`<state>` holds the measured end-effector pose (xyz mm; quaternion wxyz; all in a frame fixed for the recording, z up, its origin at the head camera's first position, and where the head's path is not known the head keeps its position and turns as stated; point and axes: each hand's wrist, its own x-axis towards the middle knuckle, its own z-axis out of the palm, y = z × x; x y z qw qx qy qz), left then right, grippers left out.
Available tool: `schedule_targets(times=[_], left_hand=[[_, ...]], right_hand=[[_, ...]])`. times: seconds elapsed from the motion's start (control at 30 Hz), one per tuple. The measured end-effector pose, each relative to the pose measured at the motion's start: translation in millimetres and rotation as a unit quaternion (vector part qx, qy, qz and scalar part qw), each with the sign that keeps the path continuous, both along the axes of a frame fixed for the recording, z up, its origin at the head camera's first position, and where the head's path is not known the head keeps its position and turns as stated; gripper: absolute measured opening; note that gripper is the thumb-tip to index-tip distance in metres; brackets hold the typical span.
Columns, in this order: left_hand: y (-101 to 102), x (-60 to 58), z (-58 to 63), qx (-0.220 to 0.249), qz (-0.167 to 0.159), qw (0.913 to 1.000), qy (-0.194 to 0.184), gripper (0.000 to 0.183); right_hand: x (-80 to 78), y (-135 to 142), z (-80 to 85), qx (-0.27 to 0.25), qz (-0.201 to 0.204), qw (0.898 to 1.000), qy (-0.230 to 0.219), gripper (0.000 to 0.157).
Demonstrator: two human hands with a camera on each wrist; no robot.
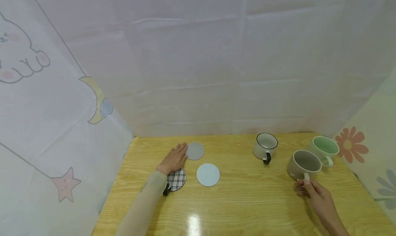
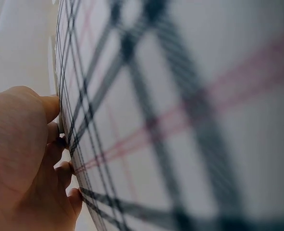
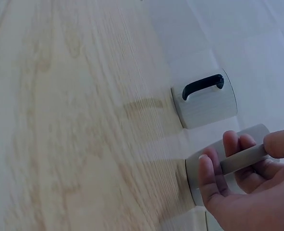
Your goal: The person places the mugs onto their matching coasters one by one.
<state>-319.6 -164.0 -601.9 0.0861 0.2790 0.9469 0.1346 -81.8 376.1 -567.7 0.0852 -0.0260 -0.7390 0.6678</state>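
Grey mug: right part of the table, upright, long axis vertical, handle toward the person.
Right hand: grasping that handle.
Green mug: just behind, rightward.
White mug: farther left, black handle personward.
Left hand: fingers extended, grasping nothing, beside the grey disc.
Nearer discs: plaid disc, pale disc.

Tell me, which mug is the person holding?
The grey-brown mug: the right hand grips its handle. The black-handled white mug and the green mug stand untouched by either hand.
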Motion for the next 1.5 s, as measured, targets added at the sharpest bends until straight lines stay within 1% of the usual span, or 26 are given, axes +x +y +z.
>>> schedule_targets(times=[0.2, 0.33, 0.43, 0.63, 0.73, 0.83, 0.93, 1.1, 1.2, 1.3, 1.47, 1.5], left_hand=[[1, 3.6, 1.9, 0.011, 0.002, 0.9999, -0.001, 0.062], [5, 12.5, 15.6, 0.011, 0.007, 0.9999, 0.002, 0.059], [6, 15.7, 20.7, 0.012, 0.009, 0.9999, 0.001, 0.058], [2, 8.2, 5.8, 0.014, 0.005, 0.9999, 0.002, 0.061], [1, 5.4, 1.3, 0.018, 0.004, 0.9998, 0.004, 0.062], [0, 3.2, -0.8, 0.014, 0.005, 0.9999, 0.002, 0.063], [0, 2.3, 0.5, 0.007, 0.006, 1.0000, -0.002, 0.063], [3, 4.6, 6.9, -0.005, 0.005, 0.9999, -0.008, 0.063], [4, 6.6, 10.2, -0.002, 0.005, 1.0000, -0.007, 0.062], [5, 7.5, 11.0, -0.004, 0.004, 1.0000, -0.003, 0.061], [4, 5.5, 7.2, -0.013, 0.003, 0.9999, -0.002, 0.063], [4, 5.0, 7.1, -0.006, 0.003, 1.0000, -0.004, 0.062]], right_hand=[[-0.6, -2, 0.8, -0.032, -0.001, 0.999, -0.005, 0.034], [-1.3, -4, 1.5, -0.048, -0.007, 0.999, 0.001, 0.034], [-1.2, -5, 1.1, -0.056, -0.008, 0.998, 0.004, 0.034], [-0.6, -6, 2.7, -0.067, -0.019, 0.998, -0.002, 0.032], [-0.8, -7, 4.0, -0.084, -0.018, 0.996, -0.001, 0.030], [-0.6, -7, 5.5, -0.108, -0.013, 0.994, 0.005, 0.029], [0.3, -7, 6.3, -0.127, -0.007, 0.992, 0.008, 0.029], [3.1, -7, 5.0, -0.148, -0.004, 0.989, 0.002, 0.030], [4.1, -7, 4.8, -0.152, -0.004, 0.988, -0.005, 0.029], [4.6, -8, 5.4, -0.148, -0.002, 0.989, -0.007, 0.029], [4.8, -9, 7.0, -0.139, -0.001, 0.990, -0.003, 0.029], [4.9, -10, 7.3, -0.138, -0.001, 0.990, -0.002, 0.029]])
